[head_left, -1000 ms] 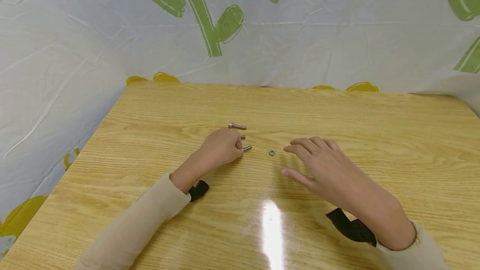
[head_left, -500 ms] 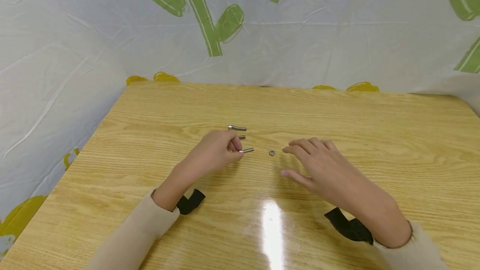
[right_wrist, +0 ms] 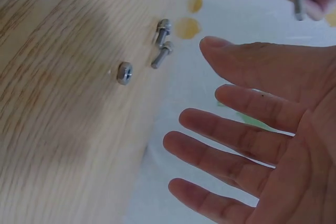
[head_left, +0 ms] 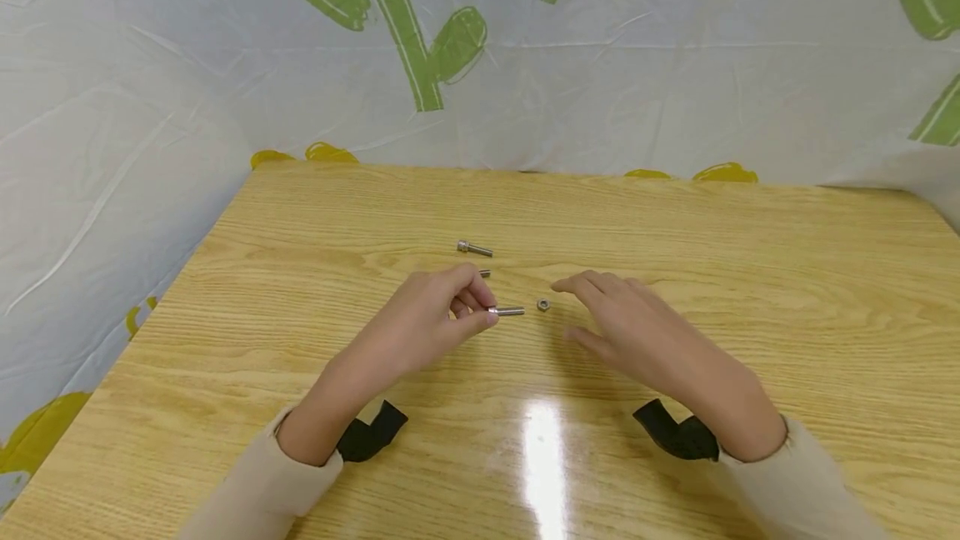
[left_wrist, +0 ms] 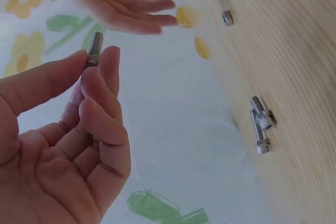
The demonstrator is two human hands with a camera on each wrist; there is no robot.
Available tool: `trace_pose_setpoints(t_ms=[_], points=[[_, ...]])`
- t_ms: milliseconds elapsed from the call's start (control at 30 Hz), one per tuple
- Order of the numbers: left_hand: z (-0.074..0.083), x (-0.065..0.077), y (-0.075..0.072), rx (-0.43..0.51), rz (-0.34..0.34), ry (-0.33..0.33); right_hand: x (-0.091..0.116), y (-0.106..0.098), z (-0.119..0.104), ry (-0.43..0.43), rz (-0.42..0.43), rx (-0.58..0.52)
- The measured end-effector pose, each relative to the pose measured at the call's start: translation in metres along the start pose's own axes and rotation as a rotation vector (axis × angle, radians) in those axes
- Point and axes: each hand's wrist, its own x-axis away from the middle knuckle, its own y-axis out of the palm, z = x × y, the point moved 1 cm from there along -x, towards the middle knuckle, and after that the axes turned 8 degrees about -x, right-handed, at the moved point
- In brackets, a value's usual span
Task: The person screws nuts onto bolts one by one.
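Note:
Between thumb and fingertips, my left hand (head_left: pixel 431 315) pinches a silver bolt (head_left: pixel 510 312) by its head end, the threaded shank pointing right. In the left wrist view that bolt (left_wrist: pixel 95 48) stands upright above the fingers. A hex nut (head_left: pixel 543 305) lies on the table just past the bolt's tip. My right hand (head_left: pixel 645 336) hovers to the right of the nut (right_wrist: pixel 124 73), fingers spread and holding nothing. Beyond the left hand lies a second bolt (head_left: pixel 475 248); a third bolt (head_left: pixel 485 273) is mostly hidden behind that hand in the head view.
The wooden table (head_left: pixel 675 232) carries these parts. Behind it hangs a pale cloth (head_left: pixel 600 107) printed with green leaves and yellow shapes. Black wrist mounts show under both forearms, the left mount (head_left: pixel 372 432) and the right mount (head_left: pixel 677 433).
My left hand has lifted the pinched bolt and moved slightly right and nearer, showing more of its shank. The right hand has shifted a little left, closer to the nut.

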Motion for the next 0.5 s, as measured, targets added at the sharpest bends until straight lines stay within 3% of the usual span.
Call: trace_pose_setpoints(t_ms=[300,500], points=[[0.010,0.012,0.004,0.084,0.007,0.011,-0.019,0.010,0.010,0.039,-0.073,-0.053],[0.012,0.016,0.009,0.099,0.023,0.031,-0.036,0.017,0.011,0.111,-0.150,-0.075]])
